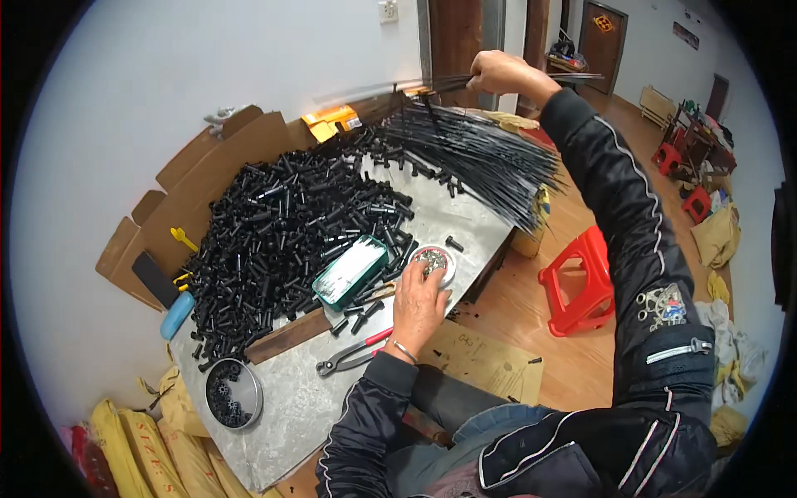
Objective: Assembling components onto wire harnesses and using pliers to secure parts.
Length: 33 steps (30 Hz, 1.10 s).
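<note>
My left hand [419, 305] reaches down to a small round white dish [449, 274] filled with tiny shiny metal pieces [432, 257]. Its fingertips are bent together in the pieces, and what they pinch is too small to make out. Raised at the far right, my right hand [505, 73] is closed around some thin dark rods [581, 76], which stick out on both sides of the fist. Below it a large bundle of similar thin black rods [490, 162] lies across the table's far corner. Left of the dish sits a green tray [353, 272] with white stuff in it.
Black bolt-like parts [274, 241] are heaped against a cardboard barrier [187, 183]. Red-handled pliers [353, 357], a wooden strip [286, 336] and a round tin [259, 397] with black parts lie on the grey table [290, 448]. A red stool [573, 311] stands at right.
</note>
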Available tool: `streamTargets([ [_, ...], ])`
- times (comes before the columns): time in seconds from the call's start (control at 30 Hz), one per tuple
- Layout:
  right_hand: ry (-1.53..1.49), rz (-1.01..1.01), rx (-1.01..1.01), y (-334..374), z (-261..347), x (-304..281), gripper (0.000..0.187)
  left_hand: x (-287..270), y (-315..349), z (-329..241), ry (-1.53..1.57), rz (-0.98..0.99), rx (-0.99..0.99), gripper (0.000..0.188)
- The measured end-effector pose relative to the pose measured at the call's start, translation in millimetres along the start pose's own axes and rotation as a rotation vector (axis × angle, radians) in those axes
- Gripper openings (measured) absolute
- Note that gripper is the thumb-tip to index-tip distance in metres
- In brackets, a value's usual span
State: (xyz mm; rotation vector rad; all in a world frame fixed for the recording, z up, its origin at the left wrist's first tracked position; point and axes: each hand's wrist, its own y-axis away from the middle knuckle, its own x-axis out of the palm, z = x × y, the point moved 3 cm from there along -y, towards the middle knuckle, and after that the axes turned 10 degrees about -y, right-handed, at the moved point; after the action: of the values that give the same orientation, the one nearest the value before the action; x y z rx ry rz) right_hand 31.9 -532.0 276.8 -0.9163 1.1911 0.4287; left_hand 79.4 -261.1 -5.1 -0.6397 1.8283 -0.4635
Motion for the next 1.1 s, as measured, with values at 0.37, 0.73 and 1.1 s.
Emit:
streamTargets([
  [0.37, -0.318, -0.104, -0.076, 51, 42, 21, 0.033, -66, -52, -54, 1.049, 0.087, -0.383, 0.038],
  [0.73, -1.296, 0.811, -0.283, 218, 112, 83, 0.037, -147, -76, -25, 1.360, -0.518, -0.657, 0.037],
  [1.1, -0.235, -0.208, 0.189, 48, -139, 245, 0.020, -284, 19, 37, 1.631, -0.464, -0.726, 0.041],
])
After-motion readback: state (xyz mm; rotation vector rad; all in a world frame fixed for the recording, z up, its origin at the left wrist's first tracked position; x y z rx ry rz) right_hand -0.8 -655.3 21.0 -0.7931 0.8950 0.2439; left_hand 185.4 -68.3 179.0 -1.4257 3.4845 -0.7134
